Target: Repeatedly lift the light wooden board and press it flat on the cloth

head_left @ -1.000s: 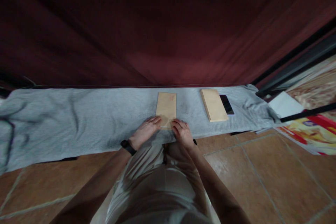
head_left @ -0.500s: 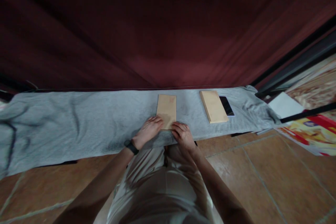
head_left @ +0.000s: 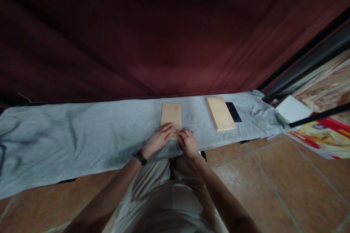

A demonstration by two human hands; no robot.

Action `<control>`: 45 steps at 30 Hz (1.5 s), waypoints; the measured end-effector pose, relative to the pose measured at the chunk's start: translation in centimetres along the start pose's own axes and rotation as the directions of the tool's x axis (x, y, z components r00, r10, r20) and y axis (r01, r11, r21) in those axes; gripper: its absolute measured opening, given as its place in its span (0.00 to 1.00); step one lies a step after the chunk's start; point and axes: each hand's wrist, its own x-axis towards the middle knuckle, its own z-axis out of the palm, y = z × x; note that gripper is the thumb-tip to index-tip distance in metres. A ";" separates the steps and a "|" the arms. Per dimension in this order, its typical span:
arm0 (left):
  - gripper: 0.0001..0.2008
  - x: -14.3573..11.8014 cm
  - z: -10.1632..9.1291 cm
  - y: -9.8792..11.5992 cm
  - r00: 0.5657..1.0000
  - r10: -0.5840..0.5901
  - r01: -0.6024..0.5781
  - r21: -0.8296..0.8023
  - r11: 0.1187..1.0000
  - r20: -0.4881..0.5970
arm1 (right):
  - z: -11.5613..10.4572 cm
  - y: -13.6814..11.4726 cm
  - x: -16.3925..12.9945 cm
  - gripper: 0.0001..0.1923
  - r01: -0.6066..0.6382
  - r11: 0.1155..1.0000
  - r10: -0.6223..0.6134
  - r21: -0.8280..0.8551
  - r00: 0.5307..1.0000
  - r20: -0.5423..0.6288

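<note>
pointing lengthwise straight ahead, the brown envelope [head_left: 171, 114] touches left hand [head_left: 159, 138] and right hand [head_left: 189, 143], each grip unclear.

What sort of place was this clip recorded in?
Probably an indoor room, perhaps at home or in a small shop; the view doesn't settle which. The tiled floor, what looks like a red curtain, and the grey cloth spread under the envelope suggest it.

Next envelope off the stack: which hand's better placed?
Probably the right hand: the envelope stack lies to its right, farther from the left hand. Both hands are at the near end of the single envelope, so the right would have to leave it first.
</note>
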 end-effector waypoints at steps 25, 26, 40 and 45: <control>0.30 2.0 1.6 -1.9 0.998 -0.043 0.054 0.382 0.922 -0.037 | 1.3 -2.3 -2.2 0.34 0.199 0.969 -0.184 -0.150 0.977 0.106; 0.30 3.4 1.7 -2.1 0.997 -0.061 0.076 0.389 0.918 -0.052 | 1.3 -2.4 -2.1 0.34 0.198 0.967 -0.182 -0.162 0.977 0.109; 0.29 13.8 0.3 -5.8 0.991 -0.008 -0.064 0.531 0.845 0.132 | 1.5 -2.3 -1.9 0.34 0.205 0.942 -0.172 -0.265 0.975 0.141; 0.30 12.7 0.2 -5.9 0.973 0.072 -0.174 0.487 0.856 0.221 | 1.4 -2.3 -1.9 0.33 0.201 0.946 -0.168 -0.254 0.975 0.148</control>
